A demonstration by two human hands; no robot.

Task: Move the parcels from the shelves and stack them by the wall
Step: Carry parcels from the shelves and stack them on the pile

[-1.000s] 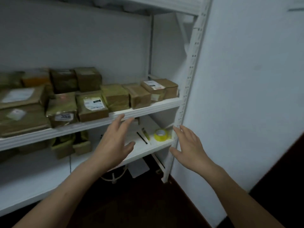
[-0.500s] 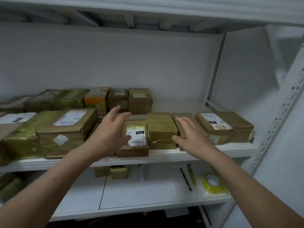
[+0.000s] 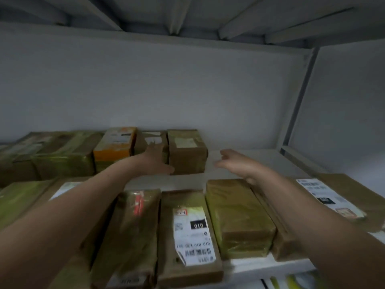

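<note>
Parcels (image 3: 187, 226) taped in brown and green wrap sit in two rows on a white shelf (image 3: 260, 159). Left hand (image 3: 155, 161) lies with fingers straight against the far row beside the end box (image 3: 187, 155). Right hand (image 3: 235, 163) hovers open, just right of it.

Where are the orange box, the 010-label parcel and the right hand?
orange box (image 3: 113, 152): head view, orange front face.
010-label parcel (image 3: 192, 234): head view, white label.
right hand (image 3: 237, 165): head view, back of hand.

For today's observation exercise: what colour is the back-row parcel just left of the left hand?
The parcel is orange; head view.
</note>
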